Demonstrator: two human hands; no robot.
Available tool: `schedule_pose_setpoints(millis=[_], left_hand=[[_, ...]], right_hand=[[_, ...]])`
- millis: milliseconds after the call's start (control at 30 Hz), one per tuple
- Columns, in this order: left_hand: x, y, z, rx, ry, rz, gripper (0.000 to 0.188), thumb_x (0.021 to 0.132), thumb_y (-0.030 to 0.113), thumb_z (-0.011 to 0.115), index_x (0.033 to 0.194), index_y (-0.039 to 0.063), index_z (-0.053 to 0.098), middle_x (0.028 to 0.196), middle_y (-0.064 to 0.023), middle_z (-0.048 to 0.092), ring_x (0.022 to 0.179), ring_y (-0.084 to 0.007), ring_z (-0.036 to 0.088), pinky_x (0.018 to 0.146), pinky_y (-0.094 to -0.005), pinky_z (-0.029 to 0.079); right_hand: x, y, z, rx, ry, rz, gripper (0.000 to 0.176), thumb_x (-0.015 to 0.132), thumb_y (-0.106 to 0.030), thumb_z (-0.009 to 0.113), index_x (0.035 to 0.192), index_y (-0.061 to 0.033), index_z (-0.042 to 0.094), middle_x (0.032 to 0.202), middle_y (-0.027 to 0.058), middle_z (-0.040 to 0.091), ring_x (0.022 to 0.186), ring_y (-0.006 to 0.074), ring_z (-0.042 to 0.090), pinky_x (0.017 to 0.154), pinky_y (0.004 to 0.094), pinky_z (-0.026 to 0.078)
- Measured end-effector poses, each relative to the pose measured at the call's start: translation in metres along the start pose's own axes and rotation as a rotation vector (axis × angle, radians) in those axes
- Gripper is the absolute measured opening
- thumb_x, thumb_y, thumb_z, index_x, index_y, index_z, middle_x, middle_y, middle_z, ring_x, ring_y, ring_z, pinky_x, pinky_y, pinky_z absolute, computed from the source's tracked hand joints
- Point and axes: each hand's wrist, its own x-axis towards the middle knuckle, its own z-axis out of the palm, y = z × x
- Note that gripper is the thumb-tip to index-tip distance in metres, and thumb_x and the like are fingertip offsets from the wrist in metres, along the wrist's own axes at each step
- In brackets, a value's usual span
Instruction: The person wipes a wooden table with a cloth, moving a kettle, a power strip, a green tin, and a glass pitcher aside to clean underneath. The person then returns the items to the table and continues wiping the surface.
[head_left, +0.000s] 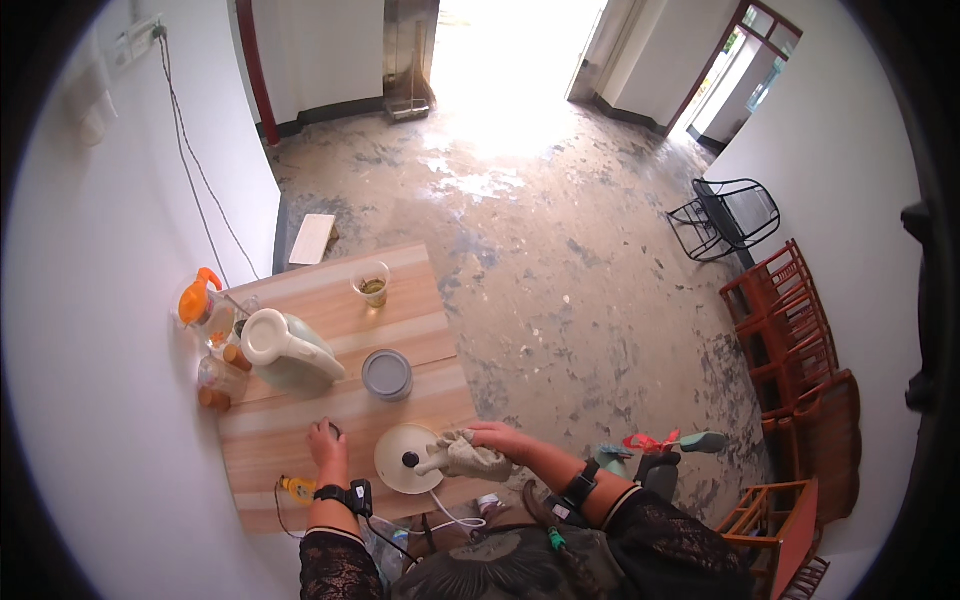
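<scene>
My left hand (328, 444) rests at the near left part of the wood-grain table (345, 420), its fingers around a small dark round thing that is mostly hidden. My right hand (501, 441) grips a crumpled beige cloth (476, 457) at the table's right edge. The cloth hangs beside a round cream pot or cooker with a lid (401, 472), and part of it covers the lid's right side. A black knob (410, 460) stands on the lid. Behind the lid is a grey-topped round canister (388, 375). A yellow bottle (300, 490) lies left of my left forearm.
A pale thermos jug (289, 351), an orange-lidded pitcher (196, 304) and jars (221, 379) crowd the table's wall side. A plastic cup with yellowish liquid (373, 288) stands at the far end. A white cable (454, 517) hangs near my body. Wooden chairs (787, 330) line the right wall.
</scene>
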Motion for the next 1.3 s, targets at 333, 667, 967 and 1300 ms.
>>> schedule_pose_setpoints(millis=[333,667,967,1300], left_hand=[[-0.099,0.102,-0.033,-1.523,-0.449,-0.162,0.054,0.09,0.021,0.07,0.136,0.0,0.049,0.127,-0.0107,0.059,0.106,-0.0188,0.062,0.082,-0.0326,0.055],[-0.13,0.196,-0.106,-1.524,-0.746,-0.023,0.052,0.096,0.019,0.065,0.142,0.005,0.044,0.131,-0.0065,0.057,0.117,-0.0165,0.058,0.096,-0.034,0.052],[-0.047,0.192,-0.115,-1.495,-0.253,0.1,0.051,0.083,0.013,0.074,0.13,0.005,0.055,0.117,-0.0067,0.062,0.11,-0.0172,0.059,0.094,-0.0332,0.051],[0.03,0.192,-0.064,-0.143,0.094,0.476,0.066,0.067,0.027,0.08,0.127,0.009,0.06,0.125,-0.0114,0.057,0.117,-0.0338,0.053,0.104,-0.0419,0.043]], right_hand=[[0.011,-0.005,0.028,-0.397,0.212,-0.472,0.04,0.09,-0.018,0.061,0.127,-0.0021,0.06,0.113,0.009,0.064,0.1,0.0167,0.061,0.088,0.0302,0.049],[0.029,-0.021,0.039,-0.003,0.124,-0.393,0.033,0.1,-0.021,0.052,0.125,-0.0002,0.06,0.101,0.0047,0.068,0.089,0.0141,0.064,0.079,0.0275,0.052],[0.015,0.01,-0.011,-0.058,0.197,-0.199,0.033,0.092,-0.021,0.061,0.119,-0.0011,0.065,0.101,0.0076,0.069,0.083,0.0158,0.065,0.075,0.0307,0.054],[-0.034,0.049,-0.075,0.113,0.516,-0.154,0.029,0.094,-0.025,0.058,0.11,-0.0022,0.065,0.096,0.0049,0.066,0.083,0.0138,0.061,0.074,0.03,0.05]])
